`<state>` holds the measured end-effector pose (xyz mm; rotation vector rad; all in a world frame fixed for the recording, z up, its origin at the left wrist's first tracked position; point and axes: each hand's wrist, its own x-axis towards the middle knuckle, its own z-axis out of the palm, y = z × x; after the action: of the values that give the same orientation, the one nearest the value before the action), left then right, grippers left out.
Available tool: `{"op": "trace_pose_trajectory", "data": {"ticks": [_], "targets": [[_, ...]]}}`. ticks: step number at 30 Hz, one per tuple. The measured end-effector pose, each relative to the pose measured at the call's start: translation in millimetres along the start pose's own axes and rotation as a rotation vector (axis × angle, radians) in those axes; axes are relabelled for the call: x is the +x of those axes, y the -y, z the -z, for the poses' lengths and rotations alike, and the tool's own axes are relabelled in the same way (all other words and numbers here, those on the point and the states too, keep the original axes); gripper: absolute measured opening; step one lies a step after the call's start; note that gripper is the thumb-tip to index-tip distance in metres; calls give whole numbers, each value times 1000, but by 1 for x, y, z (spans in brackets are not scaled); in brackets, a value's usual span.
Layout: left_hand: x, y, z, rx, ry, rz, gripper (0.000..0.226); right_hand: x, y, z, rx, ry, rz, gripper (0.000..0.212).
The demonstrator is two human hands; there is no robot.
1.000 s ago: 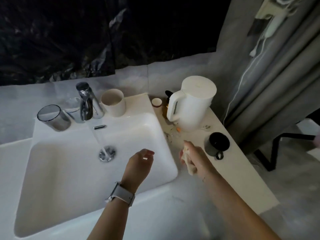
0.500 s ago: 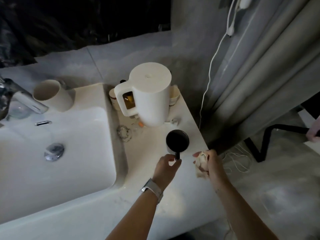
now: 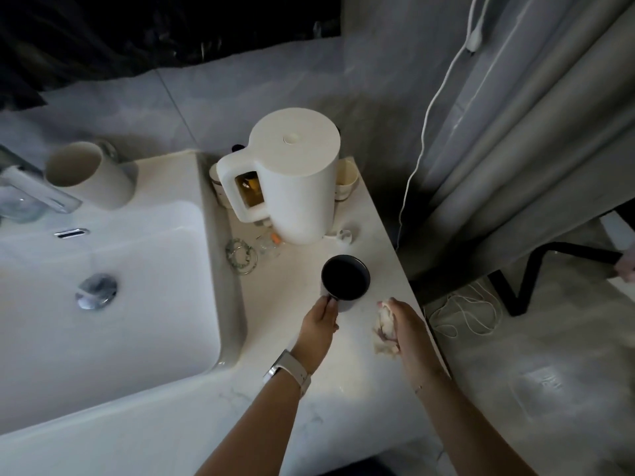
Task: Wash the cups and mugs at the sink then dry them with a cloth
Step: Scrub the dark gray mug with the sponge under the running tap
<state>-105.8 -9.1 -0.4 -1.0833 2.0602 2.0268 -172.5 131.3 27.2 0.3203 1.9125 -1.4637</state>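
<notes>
Lifted slightly off the bench (image 3: 343, 389), the dark mug (image 3: 344, 281) now hangs by its handle from the left hand (image 3: 319, 319) (right hand (image 3: 407, 326) clutching the cloth (image 3: 385, 329)), and could slip from that pinch.

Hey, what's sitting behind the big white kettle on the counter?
Behind the white kettle a cream cup peeks out on the right, and another small cup on the left by the handle. The kettle's body hides whatever stands between them.

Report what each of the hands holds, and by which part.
Left hand grips the dark mug by its handle. Right hand holds a crumpled cloth, bunched in its fingers.
</notes>
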Motion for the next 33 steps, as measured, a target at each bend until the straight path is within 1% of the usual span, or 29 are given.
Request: {"op": "trace_pose_trajectory", "data": {"ticks": [3, 5, 9, 11, 14, 18, 22, 26, 28, 31, 33], "targets": [[-14, -8, 23, -44, 28, -48, 35, -7, 3, -14, -24, 48, -21, 41], [-23, -13, 40, -65, 39, -79, 33, -10, 10, -23, -43, 61, -43, 45], [-39, -31, 88, -130, -12, -152, 27, -21, 22, -53, -20, 60, 32, 39], [-47, -40, 120, -160, -42, -170, 27, -33, 29, -79, 13, 40, 42, 31], [-60, -42, 178, -149, -96, -217, 32, -57, 39, -129, 39, 56, 62, 28], [-75, -28, 262, -152, -148, -244, 30, -92, 47, -205, 87, 95, 103, 25], [-81, -5, 343, -200, -188, -197, 27, -119, 48, -286, 74, 158, 149, 28], [-81, 19, 405, -211, -222, -132, 28, -129, 49, -348, 62, 213, 95, 34], [-76, 25, 427, -211, -235, -118, 29, -128, 51, -370, 41, 238, 84, 39], [-64, 32, 448, -251, -222, -114, 28, -119, 54, -391, -23, 235, 82, 33], [-57, 33, 455, -278, -203, -117, 28, -113, 61, -400, -19, 207, 71, 31]]}}
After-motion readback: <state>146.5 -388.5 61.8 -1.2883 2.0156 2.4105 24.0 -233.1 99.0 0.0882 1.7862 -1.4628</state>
